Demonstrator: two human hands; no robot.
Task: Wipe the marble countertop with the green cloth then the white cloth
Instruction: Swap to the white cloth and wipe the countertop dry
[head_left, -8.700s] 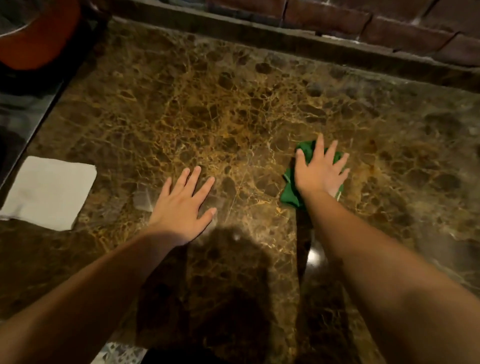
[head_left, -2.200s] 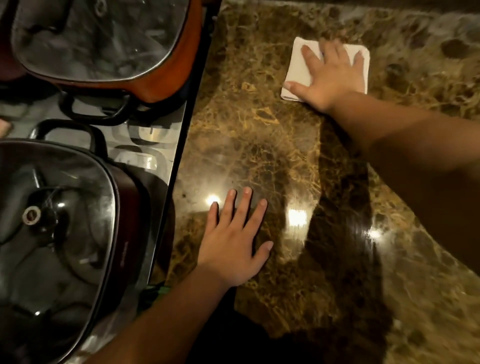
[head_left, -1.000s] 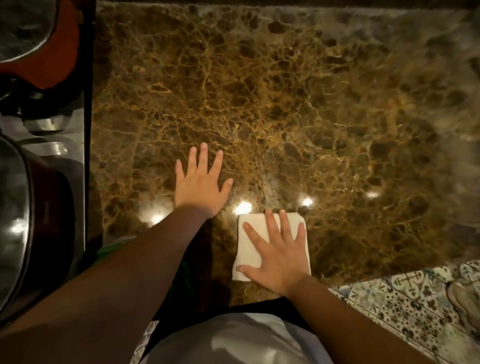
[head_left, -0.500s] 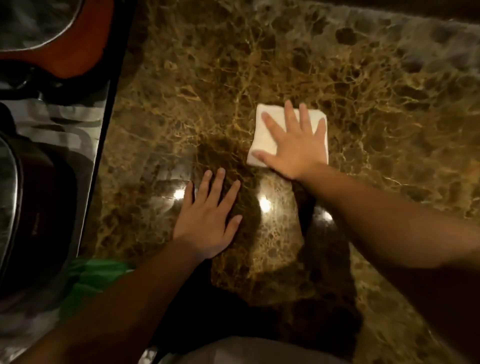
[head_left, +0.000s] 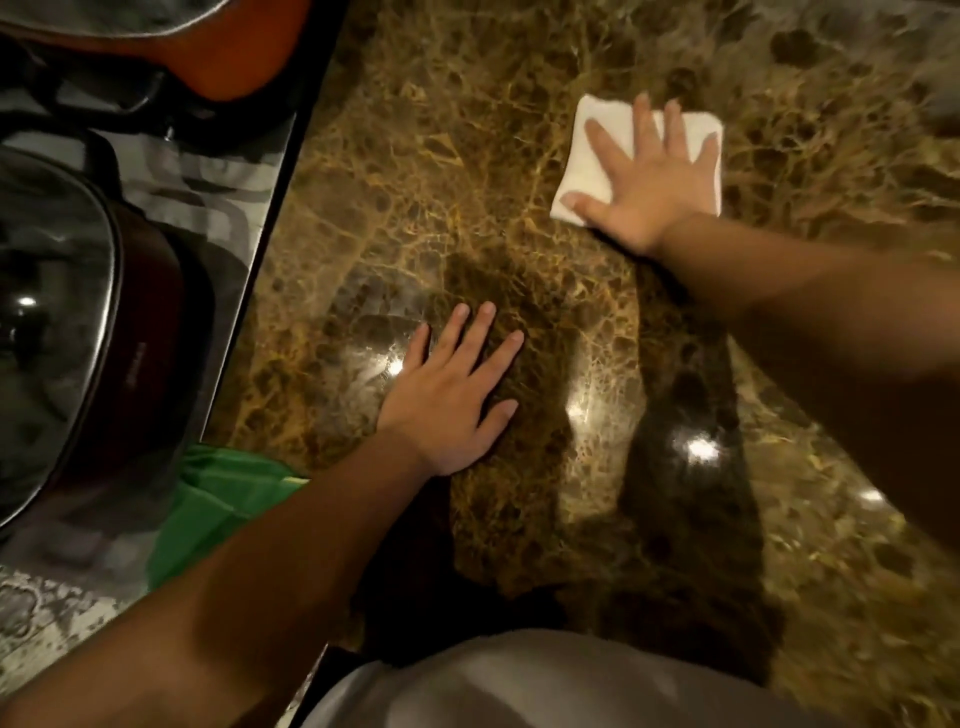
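Observation:
A brown, gold-veined marble countertop (head_left: 467, 182) fills most of the view. My right hand (head_left: 649, 192) lies flat, fingers spread, pressing on the folded white cloth (head_left: 587, 156) at the far right of the counter. My left hand (head_left: 452, 395) rests palm down on bare marble nearer to me, fingers apart, holding nothing. The green cloth (head_left: 213, 509) lies at the counter's near left corner, partly hidden under my left forearm.
A stovetop (head_left: 197, 197) borders the counter on the left. On it stand a dark pan with a glass lid (head_left: 62, 322) and an orange-red pan (head_left: 228, 57) further back. My light-coloured clothing (head_left: 545, 680) shows at the bottom edge.
My right hand has slid the white cloth away from me, from the near edge to the far right of the counter. My left hand stays flat on the marble.

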